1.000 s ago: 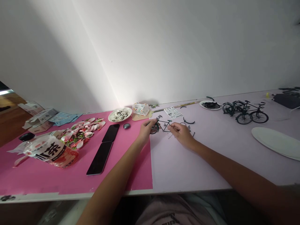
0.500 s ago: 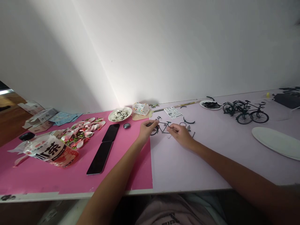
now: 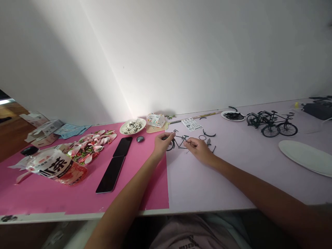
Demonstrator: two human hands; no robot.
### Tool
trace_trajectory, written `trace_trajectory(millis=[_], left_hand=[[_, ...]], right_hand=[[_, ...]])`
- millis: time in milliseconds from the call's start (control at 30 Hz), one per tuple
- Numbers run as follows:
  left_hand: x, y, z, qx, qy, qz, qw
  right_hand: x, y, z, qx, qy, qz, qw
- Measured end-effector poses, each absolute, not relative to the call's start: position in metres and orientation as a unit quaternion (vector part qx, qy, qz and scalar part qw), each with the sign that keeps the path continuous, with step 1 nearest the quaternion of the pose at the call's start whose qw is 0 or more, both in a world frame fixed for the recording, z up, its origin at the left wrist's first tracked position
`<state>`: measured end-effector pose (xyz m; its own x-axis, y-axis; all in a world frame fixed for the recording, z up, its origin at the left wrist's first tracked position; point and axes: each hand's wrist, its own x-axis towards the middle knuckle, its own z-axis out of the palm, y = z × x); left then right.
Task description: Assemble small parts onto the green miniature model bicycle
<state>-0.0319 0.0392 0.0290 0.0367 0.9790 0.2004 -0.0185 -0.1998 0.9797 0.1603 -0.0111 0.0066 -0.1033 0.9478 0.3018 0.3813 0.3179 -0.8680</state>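
Note:
A small dark model bicycle frame [image 3: 179, 141] with one wheel lies on the pale table [image 3: 233, 166], held between both hands. My left hand [image 3: 161, 145] pinches its front end by the wheel and handlebar. My right hand [image 3: 199, 149] pinches the rear of the frame. Loose small parts, a ring [image 3: 202, 137] and a curved mudguard piece [image 3: 209, 134], lie just beyond my right hand.
Two finished model bicycles [image 3: 271, 123] stand far right, near a plate of dark parts [image 3: 232, 116] and an empty white plate [image 3: 306, 157]. On the pink mat [image 3: 77, 193]: two phones [image 3: 115, 162], a dish [image 3: 132, 126], wrappers [image 3: 89, 145], a bottle [image 3: 55, 167].
Both hands shifted slightly with the frame; the frame now sits a little lower and flatter between them. Otherwise nothing moved.

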Motion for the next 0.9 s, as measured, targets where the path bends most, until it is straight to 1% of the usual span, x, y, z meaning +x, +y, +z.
trace_trajectory(millis=[333, 467, 533, 633, 733, 800, 900], left_hand=[[-0.032, 0.040, 0.028, 0.550, 0.434, 0.545, 0.461], [-0.033, 0.040, 0.029, 0.550, 0.426, 0.539, 0.475], [-0.033, 0.040, 0.030, 0.554, 0.422, 0.529, 0.486], [-0.034, 0.039, 0.030, 0.565, 0.412, 0.503, 0.509], [-0.034, 0.041, 0.026, 0.572, 0.395, 0.485, 0.530], [-0.033, 0.043, 0.022, 0.573, 0.405, 0.487, 0.519], [-0.031, 0.044, 0.019, 0.586, 0.451, 0.516, 0.432]], right_hand=[[0.159, -0.011, 0.006, -0.489, -0.670, 0.322, 0.457], [0.159, -0.012, 0.008, -0.477, -0.655, 0.339, 0.478], [0.159, -0.011, 0.009, -0.469, -0.638, 0.362, 0.491], [0.161, -0.007, 0.009, -0.441, -0.593, 0.441, 0.510], [0.166, -0.003, 0.010, -0.396, -0.539, 0.500, 0.550], [0.168, -0.001, 0.012, -0.381, -0.513, 0.506, 0.580], [0.171, 0.002, 0.013, -0.374, -0.508, 0.495, 0.597]])
